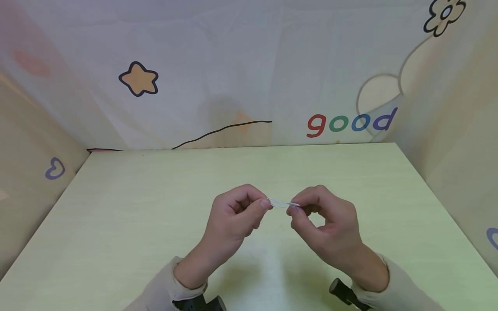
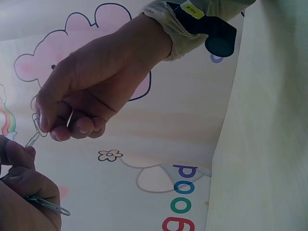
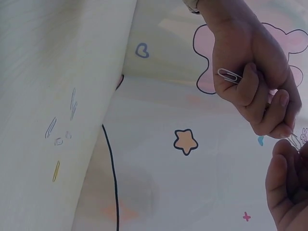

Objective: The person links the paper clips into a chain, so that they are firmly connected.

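Both hands meet fingertip to fingertip above the table's middle. My left hand (image 1: 232, 218) pinches one end of a white paper clip (image 2: 32, 139). A second paper clip (image 2: 36, 124) is pinched between thumb and forefinger of my right hand (image 1: 332, 224). The two clips touch or overlap in the gap; whether they are linked I cannot tell. Another paper clip (image 3: 229, 75) sticks out from the curled fingers of the left hand, showing in both wrist views.
Several pale paper clips (image 3: 50, 127) and a yellow one (image 3: 56, 171) lie on the pale green table (image 1: 116, 216); the head view does not show them. A printed cloth wall (image 1: 233, 52) stands behind the table, with more cloth along both sides.
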Demonstrator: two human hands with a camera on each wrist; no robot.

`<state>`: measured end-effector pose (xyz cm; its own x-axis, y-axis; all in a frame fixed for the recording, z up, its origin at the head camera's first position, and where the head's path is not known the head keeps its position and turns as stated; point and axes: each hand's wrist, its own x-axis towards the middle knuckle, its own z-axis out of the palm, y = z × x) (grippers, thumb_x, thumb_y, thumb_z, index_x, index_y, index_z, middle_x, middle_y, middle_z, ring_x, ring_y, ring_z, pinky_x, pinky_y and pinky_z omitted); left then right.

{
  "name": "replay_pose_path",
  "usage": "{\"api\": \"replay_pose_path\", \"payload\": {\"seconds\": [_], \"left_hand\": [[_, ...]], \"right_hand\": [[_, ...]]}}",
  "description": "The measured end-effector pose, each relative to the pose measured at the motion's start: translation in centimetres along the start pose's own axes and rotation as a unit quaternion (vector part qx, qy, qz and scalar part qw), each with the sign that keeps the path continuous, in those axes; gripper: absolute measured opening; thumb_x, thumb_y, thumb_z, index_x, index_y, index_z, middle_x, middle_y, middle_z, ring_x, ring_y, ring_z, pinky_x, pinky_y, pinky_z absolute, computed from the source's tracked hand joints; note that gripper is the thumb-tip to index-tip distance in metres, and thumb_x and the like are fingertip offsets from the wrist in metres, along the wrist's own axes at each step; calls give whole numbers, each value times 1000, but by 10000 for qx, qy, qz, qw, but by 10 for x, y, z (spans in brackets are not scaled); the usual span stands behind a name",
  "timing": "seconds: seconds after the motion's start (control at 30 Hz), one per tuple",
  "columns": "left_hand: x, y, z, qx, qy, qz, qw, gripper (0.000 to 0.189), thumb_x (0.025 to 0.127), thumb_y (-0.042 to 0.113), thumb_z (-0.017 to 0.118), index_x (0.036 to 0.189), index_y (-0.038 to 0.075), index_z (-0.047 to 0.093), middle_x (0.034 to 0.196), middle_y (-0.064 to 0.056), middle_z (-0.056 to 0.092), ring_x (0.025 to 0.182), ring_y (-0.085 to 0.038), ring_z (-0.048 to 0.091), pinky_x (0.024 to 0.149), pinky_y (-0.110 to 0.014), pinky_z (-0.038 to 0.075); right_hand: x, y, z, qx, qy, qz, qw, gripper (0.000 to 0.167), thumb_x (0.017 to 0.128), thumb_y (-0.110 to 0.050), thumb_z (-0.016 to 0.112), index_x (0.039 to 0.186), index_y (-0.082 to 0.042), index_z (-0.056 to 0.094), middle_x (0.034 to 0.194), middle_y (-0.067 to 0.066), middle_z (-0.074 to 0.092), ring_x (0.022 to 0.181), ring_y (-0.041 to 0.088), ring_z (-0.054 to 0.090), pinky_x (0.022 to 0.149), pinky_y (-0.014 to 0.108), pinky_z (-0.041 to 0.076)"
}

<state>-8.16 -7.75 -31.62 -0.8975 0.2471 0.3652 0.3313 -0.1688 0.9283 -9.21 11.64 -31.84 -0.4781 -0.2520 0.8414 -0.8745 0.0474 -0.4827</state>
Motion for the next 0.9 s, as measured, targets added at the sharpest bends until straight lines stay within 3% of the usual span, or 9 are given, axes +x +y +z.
{"api": "replay_pose_path", "payload": {"seconds": [0.2, 0.33, 0.5, 0.7, 0.9], "left_hand": [[-1, 0, 0, -121, -72, -63, 9999, 11, 94, 7, 64, 86, -1, 65, 62, -7, 47, 52, -15, 35, 47, -24, 30], [0, 0, 0, -261, -125, -282, 9992, 11, 93, 7, 63, 87, -2, 65, 58, -4, 42, 50, -14, 32, 46, -24, 27], [1, 0, -2, -475, -293, -732, 9958, 11, 93, 8, 60, 88, -2, 64, 54, -2, 36, 48, -13, 29, 46, -24, 25], [2, 0, -3, -694, -382, -1056, 9912, 15, 92, 7, 59, 87, -7, 60, 56, 1, 37, 49, -11, 27, 46, -23, 23], [2, 0, -3, -708, -278, -1220, 9896, 15, 91, 8, 59, 87, -7, 61, 54, 1, 36, 48, -11, 28, 46, -23, 23]], "right_hand": [[0, 1, -1, -85, -174, -68, 9998, 12, 80, 10, 60, 89, 1, 63, 78, 7, 64, 63, 9, 57, 63, 19, 53], [1, 1, -2, -108, -381, -125, 9991, 3, 91, 0, 61, 90, 1, 63, 78, 5, 64, 62, 8, 58, 62, 19, 54], [4, 2, -7, -214, -872, -347, 9954, 17, 101, -14, 57, 93, -2, 64, 77, 1, 62, 64, 6, 57, 62, 19, 53], [6, 2, -13, -365, -1450, -579, 9871, 16, 104, -14, 55, 98, -1, 63, 80, -1, 61, 67, 5, 57, 63, 18, 53], [7, 3, -14, -508, -1729, -579, 9819, 17, 105, -15, 52, 99, -2, 61, 80, -3, 60, 66, 5, 57, 63, 17, 51]]}}
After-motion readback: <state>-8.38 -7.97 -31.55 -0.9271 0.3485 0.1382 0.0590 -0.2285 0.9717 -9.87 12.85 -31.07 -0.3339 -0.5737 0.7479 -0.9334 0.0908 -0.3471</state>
